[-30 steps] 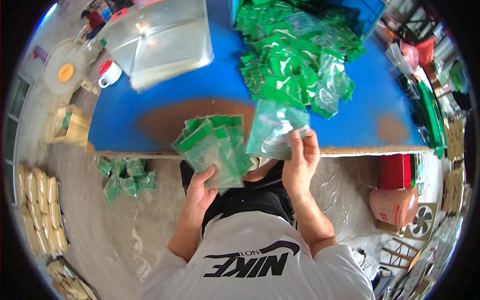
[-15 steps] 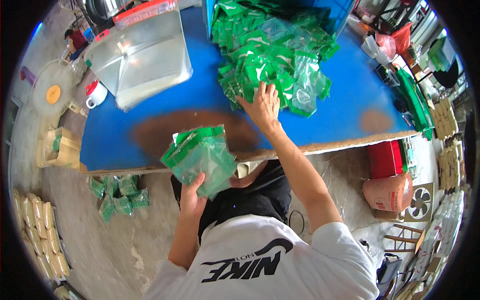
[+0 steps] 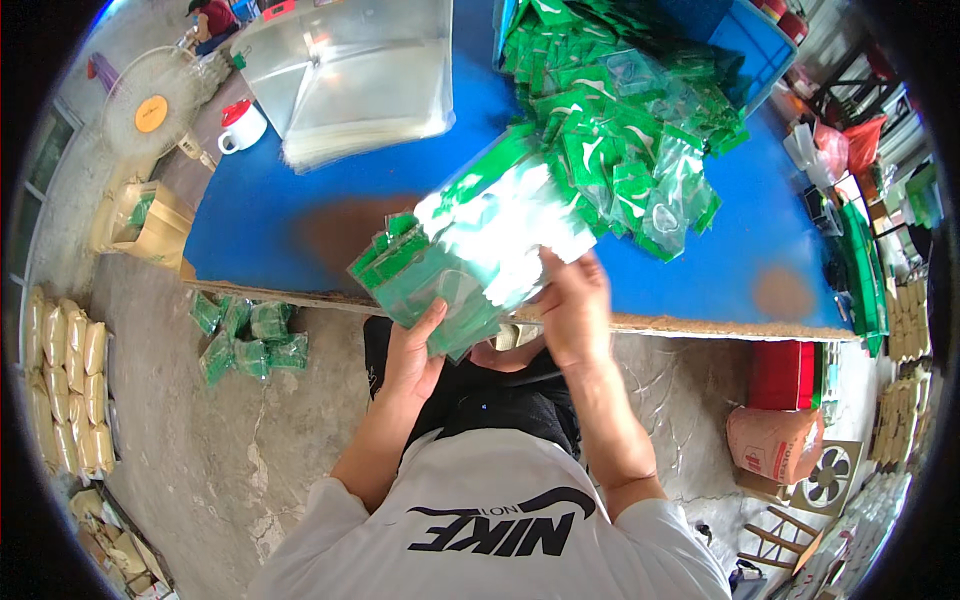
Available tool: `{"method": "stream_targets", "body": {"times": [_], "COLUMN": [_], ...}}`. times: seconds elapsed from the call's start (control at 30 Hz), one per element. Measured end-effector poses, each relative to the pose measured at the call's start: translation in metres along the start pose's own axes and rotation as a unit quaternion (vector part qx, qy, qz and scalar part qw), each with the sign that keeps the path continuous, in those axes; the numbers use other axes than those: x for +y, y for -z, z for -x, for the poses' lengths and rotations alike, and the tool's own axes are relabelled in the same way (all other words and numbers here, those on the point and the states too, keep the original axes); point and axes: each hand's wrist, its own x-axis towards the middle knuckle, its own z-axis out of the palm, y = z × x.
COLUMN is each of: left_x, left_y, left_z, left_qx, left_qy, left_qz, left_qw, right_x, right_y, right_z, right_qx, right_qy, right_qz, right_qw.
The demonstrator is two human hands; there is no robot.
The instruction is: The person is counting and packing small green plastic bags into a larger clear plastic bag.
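My left hand grips a fanned stack of flat green-and-clear plastic packets above the table's near edge. Beside it, my right hand pinches another such packet by its lower right side. Strong glare whitens much of this packet, and it overlaps the stack. Its contents cannot be made out. Beyond my right hand lies a heap of similar green packets, spilling from a blue crate onto the blue table.
A stack of large clear plastic sheets or bags lies at the table's far left, near a white mug with a red lid. Bundled green packets rest on the floor at left. A fan and a cardboard box stand beyond.
My right hand has left the heap and come back toward my left hand, bringing a packet onto the stack. The view has shifted, so the table items appear farther right.
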Motion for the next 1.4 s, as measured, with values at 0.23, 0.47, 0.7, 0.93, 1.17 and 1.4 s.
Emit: {"method": "stream_targets", "body": {"times": [0.23, 0.47, 0.7, 0.93, 1.17, 1.4], "left_x": [-0.015, 0.033, 0.047, 0.046, 0.044, 0.034], "left_y": [-0.009, -0.031, -0.008, -0.009, -0.023, -0.008], "left_z": [-0.011, -0.039, -0.101, -0.103, -0.096, -0.098], "left_qx": [0.017, -0.147, -0.291, -0.242, -0.248, -0.284], "left_qy": [-0.135, -0.286, -0.201, -0.157, -0.178, -0.158], "left_qz": [-0.068, -0.313, -0.413, -0.335, -0.317, -0.259], "left_qw": [0.988, 0.894, 0.839, 0.897, 0.898, 0.909], "right_x": [0.05, -0.017, 0.042, 0.045, 0.036, 0.052], "right_y": [0.035, 0.018, 0.069, 0.044, 0.034, 0.051], "right_z": [-0.002, -0.063, -0.092, -0.086, -0.081, -0.079], "right_qx": [0.062, -0.351, -0.256, -0.272, -0.237, -0.212], "right_qy": [0.109, 0.063, 0.182, 0.301, 0.139, 0.142], "right_qz": [0.51, 0.284, 0.535, 0.47, 0.52, 0.508], "right_qw": [0.851, 0.89, 0.784, 0.784, 0.808, 0.823]}}
